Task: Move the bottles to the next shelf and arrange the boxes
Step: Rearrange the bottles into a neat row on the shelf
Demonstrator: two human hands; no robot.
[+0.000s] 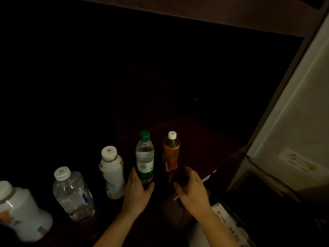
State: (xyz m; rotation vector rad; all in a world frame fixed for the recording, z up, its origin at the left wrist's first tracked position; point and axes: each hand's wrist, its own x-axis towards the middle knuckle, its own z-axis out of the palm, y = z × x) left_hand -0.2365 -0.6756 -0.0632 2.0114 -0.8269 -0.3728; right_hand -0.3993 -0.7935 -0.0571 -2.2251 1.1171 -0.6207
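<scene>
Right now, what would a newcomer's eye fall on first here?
Five bottles stand lit in a row on a nearly black shelf, from a wide white bottle at lower left to an amber drink bottle at centre. Two bare hands reach in below: the left hand flanks the base of the green-capped water bottle, the right hand curves under the amber one; whether either grips is too dark to tell.

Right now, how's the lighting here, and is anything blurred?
Head view: very dim, the background black; light falls mainly on the front bottles, left hand and right hand. Head view, far left: the white bottle is motion-smeared. Head view, right: the pale panel leans with wide-angle distortion.
</scene>
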